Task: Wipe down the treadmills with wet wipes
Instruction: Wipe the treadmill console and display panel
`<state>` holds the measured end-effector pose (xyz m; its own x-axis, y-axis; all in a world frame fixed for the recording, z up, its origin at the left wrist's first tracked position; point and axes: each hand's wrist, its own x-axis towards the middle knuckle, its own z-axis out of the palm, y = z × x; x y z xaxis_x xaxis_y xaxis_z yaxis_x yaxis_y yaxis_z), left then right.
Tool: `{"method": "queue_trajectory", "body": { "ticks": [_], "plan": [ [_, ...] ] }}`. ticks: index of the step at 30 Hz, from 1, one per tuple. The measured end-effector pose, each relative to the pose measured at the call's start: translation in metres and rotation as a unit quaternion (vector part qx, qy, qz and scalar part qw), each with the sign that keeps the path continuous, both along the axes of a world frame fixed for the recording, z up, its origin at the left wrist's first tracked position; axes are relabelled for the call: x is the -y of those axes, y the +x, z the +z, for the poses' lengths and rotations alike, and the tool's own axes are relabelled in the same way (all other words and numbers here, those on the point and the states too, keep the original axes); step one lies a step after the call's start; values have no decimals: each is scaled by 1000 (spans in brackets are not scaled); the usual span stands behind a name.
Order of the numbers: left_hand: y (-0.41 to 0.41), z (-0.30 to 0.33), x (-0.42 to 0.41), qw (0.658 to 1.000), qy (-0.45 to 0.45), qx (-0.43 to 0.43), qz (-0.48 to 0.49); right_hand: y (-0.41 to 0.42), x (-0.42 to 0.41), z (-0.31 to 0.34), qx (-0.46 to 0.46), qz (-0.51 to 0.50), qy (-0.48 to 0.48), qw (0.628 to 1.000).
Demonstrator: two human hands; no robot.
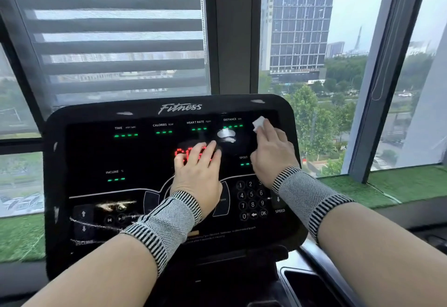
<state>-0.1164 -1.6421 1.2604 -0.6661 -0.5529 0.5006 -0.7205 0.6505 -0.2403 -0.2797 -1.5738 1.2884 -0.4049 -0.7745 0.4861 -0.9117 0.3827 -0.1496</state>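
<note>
Head view looks down on both hands spread over the treadmill console [96, 152]. The right hand [272, 154] presses a folded white wet wipe [258, 123] against the upper right corner of the black display panel, just right of the DISTANCE readout; whether the fingers pinch the wipe or only lie flat on it is hard to tell from this angle, though they look fairly straight, with the wipe peeking out beyond the fingertips. The left hand [197, 169] rests flat and relaxed on the middle of the panel, holding nothing, its fingers over the red dot-matrix readout.

Most of the panel lies to the left of the wipe, and its long axis runs side to side, so the coming stroke would likely sweep leftward along the top row of readouts. The left hand sits in the path of any lower pass and would need to lift.

Beyond the console stand a striped blind [116, 41], window glass and an office tower [297, 31].
</note>
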Motion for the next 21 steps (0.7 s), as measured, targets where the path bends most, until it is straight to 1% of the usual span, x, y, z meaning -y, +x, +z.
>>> {"method": "queue_trajectory", "body": {
  "ticks": [2,4,7,10,15,16,19,21],
  "plan": [
    [1,-2,1,1000,2,8,3,7,-4,-10,-13,-7,15,1000],
    [1,-3,1,1000,-7,10,7,17,-4,-22,-48,12,41,998],
    [-1,-4,1,1000,-4,8,6,16,4,-14,-66,28,28,997],
    [2,-6,3,1000,-10,3,-5,12,9,-7,-64,29,11,998],
    [2,-9,5,1000,-5,0,-6,26,-11,-37,-83,52,36,995],
    [1,-9,5,1000,-3,1,-6,23,-7,-33,-85,51,39,994],
    [3,-10,6,1000,-6,5,-6,15,9,-11,-66,28,6,997],
    [3,-9,7,1000,-2,4,-9,16,10,-10,-65,22,6,998]
  ]
}}
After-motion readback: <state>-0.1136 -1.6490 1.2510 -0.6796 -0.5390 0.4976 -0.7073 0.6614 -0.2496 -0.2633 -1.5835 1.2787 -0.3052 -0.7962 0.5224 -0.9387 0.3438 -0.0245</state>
